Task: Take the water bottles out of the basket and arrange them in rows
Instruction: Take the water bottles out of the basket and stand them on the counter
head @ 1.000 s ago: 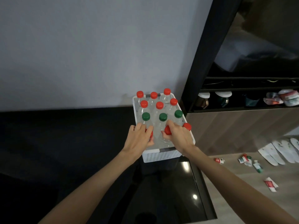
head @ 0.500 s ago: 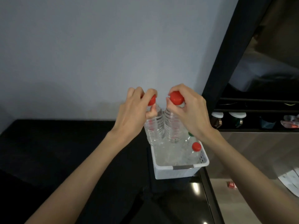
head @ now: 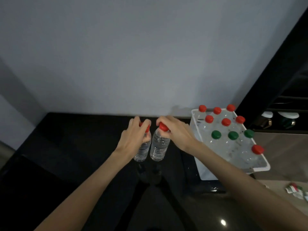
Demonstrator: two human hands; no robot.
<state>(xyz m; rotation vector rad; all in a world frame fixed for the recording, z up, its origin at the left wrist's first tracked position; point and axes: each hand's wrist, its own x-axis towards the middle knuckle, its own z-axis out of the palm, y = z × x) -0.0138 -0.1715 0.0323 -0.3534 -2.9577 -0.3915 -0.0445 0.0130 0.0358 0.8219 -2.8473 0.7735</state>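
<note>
Two clear water bottles with red caps stand side by side on the black counter [head: 75, 147], left of the basket. My left hand [head: 135, 135] grips the top of the left bottle [head: 141, 152]. My right hand [head: 175, 132] grips the cap of the right bottle [head: 159, 147]. The white basket [head: 205, 172] sits at the counter's right end and holds several more bottles, most with red caps [head: 226, 122] and three with green caps [head: 216, 134]. Whether the two held bottles touch the counter I cannot tell.
A grey wall rises right behind the counter. A dark cabinet frame [head: 275, 72] stands at the right, with jars on a shelf [head: 266, 120]. Small packets [head: 295, 190] lie on the floor below the basket. The counter's right edge runs just past the basket.
Both hands took a red-capped bottle from the basket's front row, lifted them out, then carried them left and down to the counter.
</note>
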